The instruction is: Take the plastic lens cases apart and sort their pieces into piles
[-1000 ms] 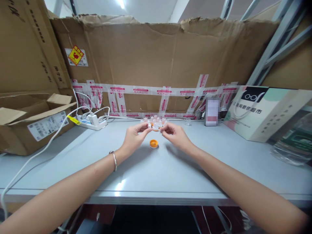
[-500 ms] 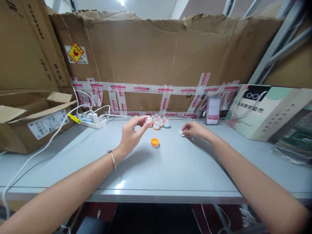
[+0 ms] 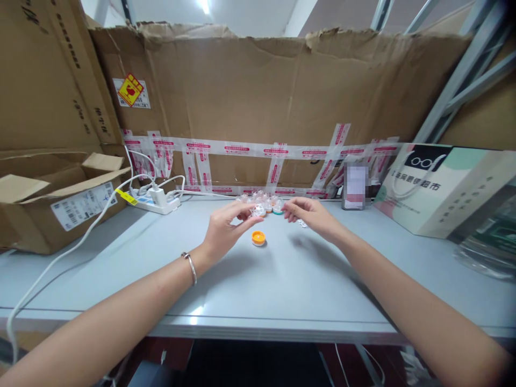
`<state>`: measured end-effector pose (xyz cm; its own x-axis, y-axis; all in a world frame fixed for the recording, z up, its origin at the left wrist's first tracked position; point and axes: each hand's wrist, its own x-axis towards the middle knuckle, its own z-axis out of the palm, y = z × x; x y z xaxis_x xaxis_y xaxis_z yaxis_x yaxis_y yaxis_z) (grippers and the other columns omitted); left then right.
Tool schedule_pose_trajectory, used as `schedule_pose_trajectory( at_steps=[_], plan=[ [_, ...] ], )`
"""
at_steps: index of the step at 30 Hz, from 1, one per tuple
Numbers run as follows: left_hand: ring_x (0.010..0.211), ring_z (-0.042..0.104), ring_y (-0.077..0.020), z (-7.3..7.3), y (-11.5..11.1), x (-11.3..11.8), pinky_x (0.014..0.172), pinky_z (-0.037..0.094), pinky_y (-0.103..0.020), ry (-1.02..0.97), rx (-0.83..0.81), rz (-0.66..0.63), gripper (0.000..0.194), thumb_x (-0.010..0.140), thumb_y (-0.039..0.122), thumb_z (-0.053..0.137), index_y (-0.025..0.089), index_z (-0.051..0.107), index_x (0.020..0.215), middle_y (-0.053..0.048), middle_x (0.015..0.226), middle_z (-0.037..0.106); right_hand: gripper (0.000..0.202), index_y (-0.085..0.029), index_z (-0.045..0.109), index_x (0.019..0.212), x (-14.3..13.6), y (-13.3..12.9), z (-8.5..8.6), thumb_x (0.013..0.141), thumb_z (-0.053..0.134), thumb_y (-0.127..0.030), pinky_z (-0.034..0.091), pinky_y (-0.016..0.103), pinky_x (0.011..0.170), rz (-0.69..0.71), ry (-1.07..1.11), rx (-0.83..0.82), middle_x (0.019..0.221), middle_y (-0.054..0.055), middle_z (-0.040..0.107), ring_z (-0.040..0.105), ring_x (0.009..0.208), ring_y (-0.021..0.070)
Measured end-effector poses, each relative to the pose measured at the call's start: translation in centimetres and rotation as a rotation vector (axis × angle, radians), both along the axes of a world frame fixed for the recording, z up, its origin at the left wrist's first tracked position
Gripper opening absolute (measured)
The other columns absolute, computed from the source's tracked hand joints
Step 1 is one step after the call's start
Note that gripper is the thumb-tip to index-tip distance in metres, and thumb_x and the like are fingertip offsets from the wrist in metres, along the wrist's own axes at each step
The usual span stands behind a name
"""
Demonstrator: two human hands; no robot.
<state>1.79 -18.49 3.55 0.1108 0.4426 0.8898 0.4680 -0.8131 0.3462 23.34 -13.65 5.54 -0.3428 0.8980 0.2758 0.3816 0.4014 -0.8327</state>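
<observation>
My left hand pinches a small clear plastic piece with a white pattern between thumb and fingers, above the table. To its right, my right hand is raised with its fingertips drawn together; anything between them is too small to make out. A few small white pieces lie on the table just below that hand. In front of the hands sits an orange round cap with a pale base. Behind them stands a cluster of small clear containers with coloured bases, partly hidden by my left hand.
A white power strip with cables lies back left, beside an open cardboard box. A phone leans at the back. On the right are a printed carton and a large clear bottle. Tall cardboard closes off the back.
My right hand has lifted off the white pieces and moved left, towards my left hand. My left hand, with the clear piece, has shifted slightly right. The view has tilted a little.
</observation>
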Motion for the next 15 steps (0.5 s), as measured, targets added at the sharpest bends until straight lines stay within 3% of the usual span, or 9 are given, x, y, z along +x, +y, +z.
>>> schedule_pose_trajectory(
  at_steps=[3, 8, 15],
  plan=[
    [0.058, 0.049, -0.0073, -0.6, 0.3, 0.1, 0.058, 0.045, -0.020, 0.063, 0.015, -0.013, 0.018, 0.074, 0.025, 0.064, 0.016, 0.064, 0.089, 0.000, 0.065, 0.059, 0.027, -0.016, 0.059, 0.079, -2.7, -2.8, 0.3, 0.075, 0.056, -0.043, 0.045, 0.025, 0.066, 0.210, 0.169, -0.041, 0.073, 0.002, 0.062, 0.056, 0.067, 0.0108],
    [0.060, 0.051, -0.0073, -1.3, 0.4, 0.3, 0.058, 0.046, -0.019, 0.096, -0.002, -0.036, 0.020, 0.076, 0.023, 0.061, 0.016, 0.062, 0.095, 0.000, 0.068, 0.059, 0.022, -0.016, 0.058, 0.074, -4.2, -4.2, -0.5, 0.071, 0.062, -0.038, 0.044, 0.025, 0.064, 0.194, 0.268, -0.091, 0.069, 0.000, 0.061, 0.055, 0.064, 0.0098],
    [0.069, 0.054, -0.0097, -1.8, 0.7, 0.8, 0.067, 0.047, -0.024, 0.179, -0.131, -0.069, 0.031, 0.077, 0.029, 0.060, 0.020, 0.058, 0.106, -0.002, 0.079, 0.060, 0.024, -0.016, 0.060, 0.074, -3.8, -2.7, -0.7, 0.069, 0.063, -0.039, 0.045, 0.025, 0.063, 0.184, 0.284, -0.144, 0.068, 0.001, 0.061, 0.054, 0.062, 0.0098]
  ],
)
